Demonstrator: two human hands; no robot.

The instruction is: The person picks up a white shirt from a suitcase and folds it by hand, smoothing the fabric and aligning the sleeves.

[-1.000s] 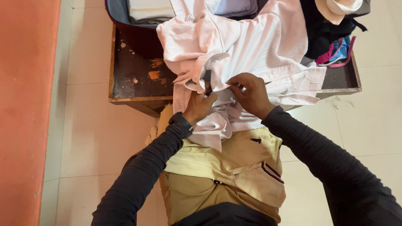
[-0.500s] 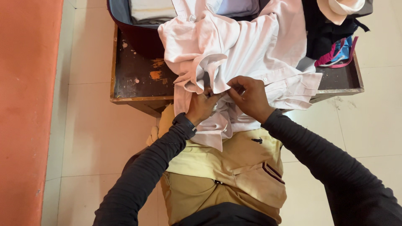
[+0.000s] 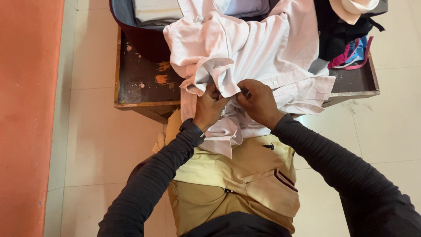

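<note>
Pale pink cotton shirt, crumpled, soft and creased, spread over the near edge of a dark wooden table with its lower part hanging down onto my lap. My left hand is closed on a fold of the shirt front; my right hand pinches the buttoned strip just beside it, the two hands nearly touching. Both arms in ribbed dark knit sleeves. Table top scuffed, with orange patches where the finish is worn. Open suitcase, dark shell, at the far edge, folded pale cloth inside. Heap of dark garments with pink and blue trim on the table's right end. Floor of glossy cream tiles.
</note>
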